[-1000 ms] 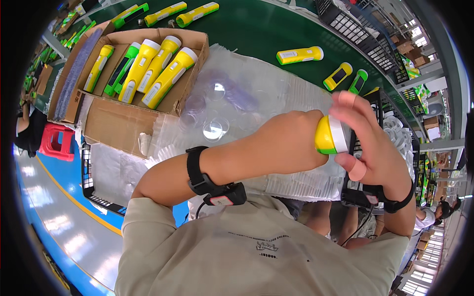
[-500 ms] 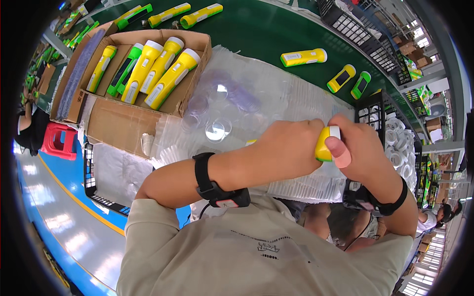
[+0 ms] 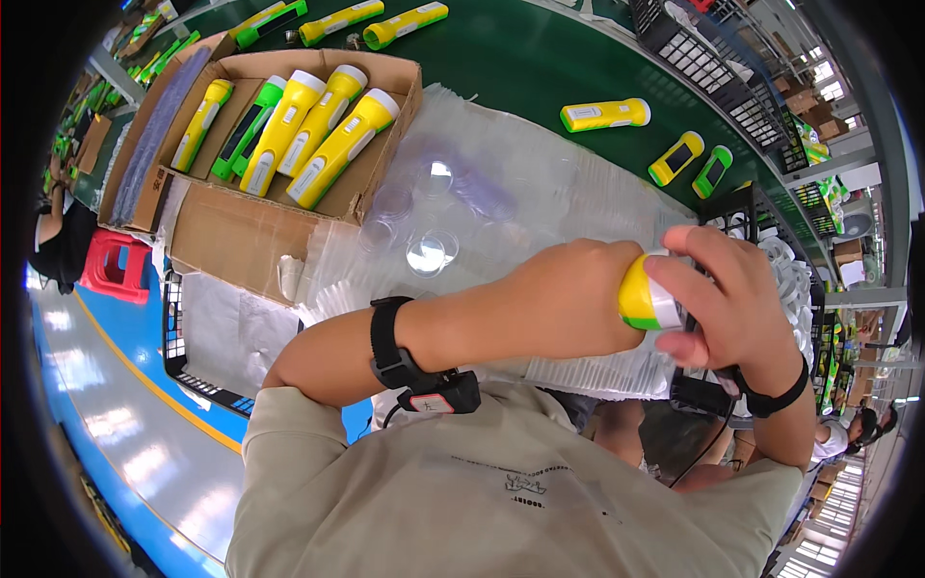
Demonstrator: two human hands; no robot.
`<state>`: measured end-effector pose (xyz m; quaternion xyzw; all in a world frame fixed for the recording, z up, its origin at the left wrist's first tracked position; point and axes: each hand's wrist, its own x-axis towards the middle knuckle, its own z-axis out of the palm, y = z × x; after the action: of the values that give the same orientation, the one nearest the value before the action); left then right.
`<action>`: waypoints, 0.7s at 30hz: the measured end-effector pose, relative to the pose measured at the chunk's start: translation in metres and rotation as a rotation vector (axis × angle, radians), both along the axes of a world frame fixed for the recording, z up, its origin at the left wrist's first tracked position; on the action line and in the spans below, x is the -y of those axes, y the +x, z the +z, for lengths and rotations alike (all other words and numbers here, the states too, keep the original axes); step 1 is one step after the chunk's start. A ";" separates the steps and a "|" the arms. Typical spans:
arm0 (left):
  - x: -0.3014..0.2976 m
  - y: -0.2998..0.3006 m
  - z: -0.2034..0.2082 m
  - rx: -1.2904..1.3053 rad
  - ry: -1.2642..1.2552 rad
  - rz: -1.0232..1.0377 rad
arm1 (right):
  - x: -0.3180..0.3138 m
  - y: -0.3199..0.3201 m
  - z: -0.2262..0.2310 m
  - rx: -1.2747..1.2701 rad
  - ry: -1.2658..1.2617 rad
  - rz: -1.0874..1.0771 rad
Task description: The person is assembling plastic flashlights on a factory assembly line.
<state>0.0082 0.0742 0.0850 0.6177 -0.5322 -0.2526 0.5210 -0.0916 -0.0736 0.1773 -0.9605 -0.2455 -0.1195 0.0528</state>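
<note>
My left hand (image 3: 590,297) is closed around a yellow and green flashlight (image 3: 635,293), hiding most of its body. The white end of the flashlight points right, into my right hand (image 3: 725,299). The fingers of my right hand curl about that white rim, thumb below and forefinger above, slightly blurred. Beneath both hands lies a sheet of clear plastic (image 3: 540,207) over stacked ribbed plastic. On it rest clear round lenses (image 3: 431,252) and a purplish film-like bundle (image 3: 477,193).
A cardboard box (image 3: 393,144) at the left holds several yellow and green flashlights (image 3: 339,154). More flashlights (image 3: 605,115) lie on the green bench (image 3: 501,58). A black crate (image 3: 740,207) with white rings (image 3: 785,279) stands at the right. A red stool (image 3: 116,265) is on the floor.
The fingers of my right hand have shifted round the flashlight's white end, from a thumb-up pinch to a wider grip. More of that end now shows. My left hand keeps its hold.
</note>
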 end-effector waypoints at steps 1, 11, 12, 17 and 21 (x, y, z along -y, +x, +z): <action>0.001 -0.001 -0.001 0.001 0.002 -0.003 | 0.001 -0.001 -0.005 -0.033 -0.010 -0.099; 0.005 0.002 0.007 -0.547 0.087 -0.486 | -0.001 0.013 -0.023 -0.184 0.618 0.230; 0.006 0.002 0.009 -0.618 0.001 -0.561 | -0.003 0.012 -0.024 -0.180 0.617 0.230; 0.023 0.005 -0.009 -0.035 -0.121 0.003 | -0.019 0.019 -0.041 -0.220 0.796 -0.313; 0.007 0.008 0.002 -0.040 -0.171 0.050 | -0.023 0.027 -0.033 -0.212 1.096 -0.379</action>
<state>0.0159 0.0671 0.0867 0.5787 -0.5258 -0.2054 0.5886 -0.0644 -0.0505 0.1444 -0.8270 0.0348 -0.1396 0.5435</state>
